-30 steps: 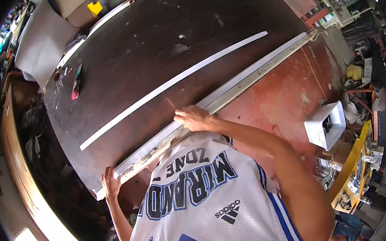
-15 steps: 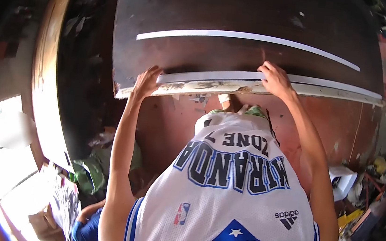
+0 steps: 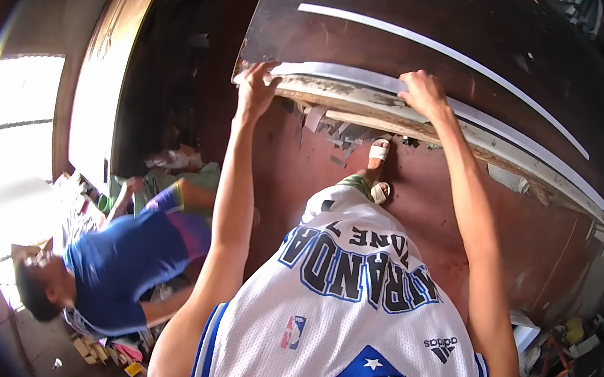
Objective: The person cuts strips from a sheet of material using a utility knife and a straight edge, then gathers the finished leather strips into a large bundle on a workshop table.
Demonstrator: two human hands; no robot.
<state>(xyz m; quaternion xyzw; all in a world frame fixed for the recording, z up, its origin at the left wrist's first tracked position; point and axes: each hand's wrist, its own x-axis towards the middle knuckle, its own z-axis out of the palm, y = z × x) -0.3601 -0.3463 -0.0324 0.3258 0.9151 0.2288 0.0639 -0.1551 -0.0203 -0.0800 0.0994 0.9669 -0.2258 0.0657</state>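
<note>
A long, narrow white strip (image 3: 343,74) lies along the near edge of a dark table (image 3: 438,11). At the strip's left end, near the table corner, my left hand (image 3: 256,89) is closed with fingers and thumb on it. My right hand (image 3: 428,97) pinches the same strip about midway along, knuckles raised over the edge. The fingertips of both hands are partly hidden. Farther in on the tabletop, a second white strip (image 3: 448,57) runs roughly parallel, touched by neither hand.
Under the worn wooden table edge (image 3: 370,104), scraps (image 3: 343,143) litter the reddish floor (image 3: 295,180). A person in a blue shirt (image 3: 124,265) bends at the left. Clutter (image 3: 576,350) lies at the lower right. A tall light panel (image 3: 105,65) stands at the left.
The view has turned, so the table now slants down to the right. Both hands remain at the near strip. More of the person in blue has come into view.
</note>
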